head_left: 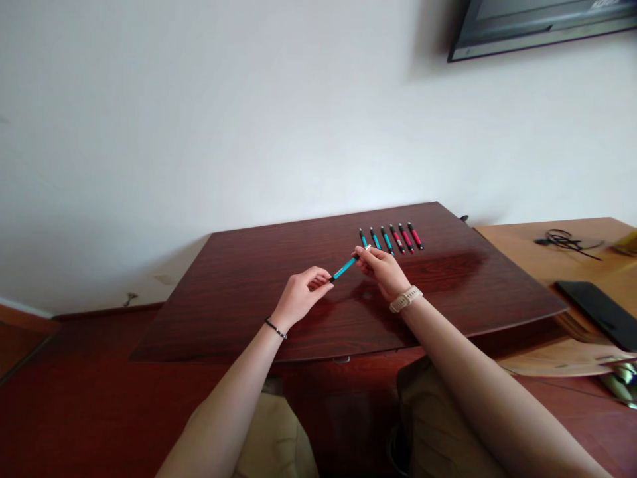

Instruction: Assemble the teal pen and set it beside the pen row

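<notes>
A teal pen [344, 268] with dark ends is held tilted above the dark wooden table [239, 265], between my two hands. My left hand [304, 290] pinches its lower end with thumb and fingers. At its upper end, my right hand [379, 267] closes thumb and fingers round it near a pale tip. Just beyond my right hand lies a row of pens on the table: several teal pens [375, 239] on the left and several pink pens [406, 237] on the right. My right hand hides part of the nearest teal ones.
To the right stands a lighter wooden table [532, 245] with a black cable [565, 240] and a flat black object [600, 312] on it. A white wall [249, 119] rises behind, with a screen [542, 30] mounted at the upper right.
</notes>
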`<state>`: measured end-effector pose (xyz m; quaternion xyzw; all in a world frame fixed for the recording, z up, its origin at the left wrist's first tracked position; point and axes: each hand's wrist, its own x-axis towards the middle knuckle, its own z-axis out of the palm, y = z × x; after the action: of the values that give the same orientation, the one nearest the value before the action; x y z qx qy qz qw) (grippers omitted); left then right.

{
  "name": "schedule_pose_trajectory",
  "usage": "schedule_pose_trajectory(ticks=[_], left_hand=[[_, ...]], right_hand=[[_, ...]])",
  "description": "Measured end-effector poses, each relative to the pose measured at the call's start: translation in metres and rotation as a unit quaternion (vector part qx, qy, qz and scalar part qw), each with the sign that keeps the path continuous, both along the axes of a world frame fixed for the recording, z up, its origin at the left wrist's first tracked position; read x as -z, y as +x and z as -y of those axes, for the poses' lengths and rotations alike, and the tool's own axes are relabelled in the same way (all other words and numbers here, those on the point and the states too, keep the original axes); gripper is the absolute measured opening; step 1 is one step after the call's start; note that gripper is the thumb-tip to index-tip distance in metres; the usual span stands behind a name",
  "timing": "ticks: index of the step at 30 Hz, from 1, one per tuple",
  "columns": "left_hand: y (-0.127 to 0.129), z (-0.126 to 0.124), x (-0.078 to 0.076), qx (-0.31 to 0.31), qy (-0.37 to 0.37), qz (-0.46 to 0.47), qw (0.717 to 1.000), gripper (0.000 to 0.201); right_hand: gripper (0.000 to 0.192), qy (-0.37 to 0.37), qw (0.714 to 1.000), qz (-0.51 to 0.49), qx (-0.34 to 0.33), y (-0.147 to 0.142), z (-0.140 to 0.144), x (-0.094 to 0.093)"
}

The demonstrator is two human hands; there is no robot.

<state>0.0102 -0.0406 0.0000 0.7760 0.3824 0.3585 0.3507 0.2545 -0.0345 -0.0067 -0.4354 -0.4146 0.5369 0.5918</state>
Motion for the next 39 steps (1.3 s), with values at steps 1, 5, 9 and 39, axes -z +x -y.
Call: schedule_pose_trajectory(ticks=[1,5,9,39], left_hand=[[0.003,0.004,-0.002,0.021,0.021,-0.027,0.999,0.02],[0.015,0.017,-0.007,0.113,0.134,-0.134,0.975,0.038],[0.024,0.02,-0.003,0.146,0.248,-0.196,0.938,0.027],[0.007,-0.092,0.002,0.054,0.258,-0.13,0.956,0.043]], right_hand=[[0.049,-0.002,1.0,-0.012,-0.004,-0.002,0.001,-0.001],[0.049,0.003,0.999,0.006,-0.039,-0.011,0.007,-0.002],[0.048,0.02,0.997,0.049,-0.059,-0.018,0.013,-0.002],[0.048,-0.017,1.0,-0.001,0.001,-0.018,0.009,0.004]])
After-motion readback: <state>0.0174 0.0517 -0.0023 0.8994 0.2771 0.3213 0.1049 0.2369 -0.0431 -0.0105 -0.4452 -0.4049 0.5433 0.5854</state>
